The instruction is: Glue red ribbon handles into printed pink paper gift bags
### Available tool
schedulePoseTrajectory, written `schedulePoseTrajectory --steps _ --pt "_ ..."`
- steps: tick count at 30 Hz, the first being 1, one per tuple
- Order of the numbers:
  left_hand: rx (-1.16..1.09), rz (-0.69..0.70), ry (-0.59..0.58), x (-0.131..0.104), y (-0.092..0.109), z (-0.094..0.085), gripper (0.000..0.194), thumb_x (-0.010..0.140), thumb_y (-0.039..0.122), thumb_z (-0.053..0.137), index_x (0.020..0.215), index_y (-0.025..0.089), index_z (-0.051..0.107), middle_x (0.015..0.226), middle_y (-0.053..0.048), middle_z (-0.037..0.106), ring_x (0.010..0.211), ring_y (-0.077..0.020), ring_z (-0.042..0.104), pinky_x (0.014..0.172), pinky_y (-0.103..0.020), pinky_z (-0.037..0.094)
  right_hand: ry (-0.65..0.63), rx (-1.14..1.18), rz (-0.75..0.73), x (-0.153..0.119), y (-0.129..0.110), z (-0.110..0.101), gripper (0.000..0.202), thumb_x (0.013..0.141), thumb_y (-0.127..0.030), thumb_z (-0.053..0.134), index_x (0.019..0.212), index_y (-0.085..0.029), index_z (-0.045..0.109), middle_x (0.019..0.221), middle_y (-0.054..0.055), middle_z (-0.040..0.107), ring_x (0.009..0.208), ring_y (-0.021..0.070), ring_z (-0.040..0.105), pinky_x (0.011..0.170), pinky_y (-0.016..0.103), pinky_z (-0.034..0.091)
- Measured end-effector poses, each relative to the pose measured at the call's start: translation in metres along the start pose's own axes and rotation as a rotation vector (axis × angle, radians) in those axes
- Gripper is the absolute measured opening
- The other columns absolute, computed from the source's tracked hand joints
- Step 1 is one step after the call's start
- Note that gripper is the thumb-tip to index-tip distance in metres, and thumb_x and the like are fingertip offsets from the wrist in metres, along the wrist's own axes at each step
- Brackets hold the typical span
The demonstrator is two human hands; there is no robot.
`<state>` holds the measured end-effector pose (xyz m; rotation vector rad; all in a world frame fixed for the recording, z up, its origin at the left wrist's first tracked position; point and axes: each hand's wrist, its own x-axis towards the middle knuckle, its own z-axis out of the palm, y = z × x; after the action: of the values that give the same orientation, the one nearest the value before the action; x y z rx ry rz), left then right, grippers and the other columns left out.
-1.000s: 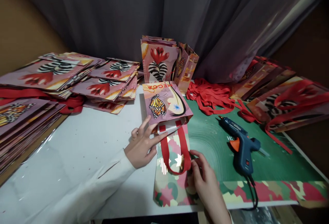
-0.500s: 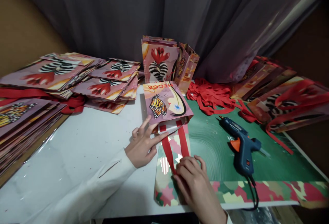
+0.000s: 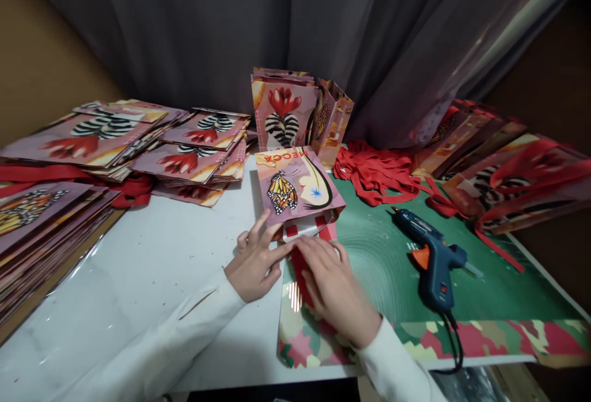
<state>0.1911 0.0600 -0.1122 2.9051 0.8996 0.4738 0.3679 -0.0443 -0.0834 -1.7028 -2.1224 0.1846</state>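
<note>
A small paper gift bag (image 3: 298, 189) with a butterfly print and the word MECCA lies on its side, its mouth facing me. A red ribbon handle (image 3: 300, 269) runs out of that mouth towards me. My left hand (image 3: 256, 263) is at the bag's near edge, fingers spread, with the index finger reaching across the mouth. Over the ribbon just below the mouth lies my right hand (image 3: 335, 288), its fingers stretched out and its fingertips by the left index finger. What lies under the right palm is hidden.
A blue glue gun (image 3: 431, 260) lies on the green mat (image 3: 373, 260) at right. Behind it are a heap of red ribbon (image 3: 376, 171) and ribboned bags (image 3: 489, 186). Standing bags (image 3: 284, 109) are at the back, flat bag stacks (image 3: 101, 137) at left.
My right hand has moved forward along the ribbon, from its near end up to the bag's mouth, and its fingers have straightened. My left hand and the bag have barely moved.
</note>
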Motion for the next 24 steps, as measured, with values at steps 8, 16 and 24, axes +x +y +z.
schedulePoseTrajectory --steps 8,16,24 --pt "0.009 0.018 0.037 -0.001 -0.001 -0.001 0.064 0.073 0.013 0.048 0.136 0.026 0.051 0.143 -0.012 0.044 0.143 -0.038 0.017 0.089 -0.048 0.038 -0.136 -0.076 -0.067 0.05 0.024 0.012 0.041 0.085 -0.006 0.046 0.125 -0.012 0.053 0.116 0.012 0.066 0.109 0.0225 0.056 0.1 0.037 0.036" --pt "0.054 0.056 -0.007 -0.002 -0.009 -0.011 0.058 0.078 0.016 0.045 0.134 0.031 0.053 0.142 -0.01 0.047 0.143 -0.037 0.021 0.081 -0.044 0.036 -0.107 -0.158 -0.081 0.042 0.024 0.015 0.03 0.089 -0.009 0.046 0.115 -0.013 0.059 0.113 0.01 0.067 0.104 0.024 0.057 0.096 0.04 0.041" --pt "-0.003 0.049 -0.043 -0.004 -0.011 -0.01 0.062 0.077 0.017 0.046 0.136 0.036 0.049 0.144 -0.009 0.043 0.142 -0.0388 0.017 0.083 -0.046 0.036 0.11 -0.107 -0.03 0.015 0.019 0.004 0.043 0.09 -0.012 0.044 0.132 -0.016 0.052 0.138 0.013 0.053 0.13 0.025 0.043 0.111 0.047 0.029"
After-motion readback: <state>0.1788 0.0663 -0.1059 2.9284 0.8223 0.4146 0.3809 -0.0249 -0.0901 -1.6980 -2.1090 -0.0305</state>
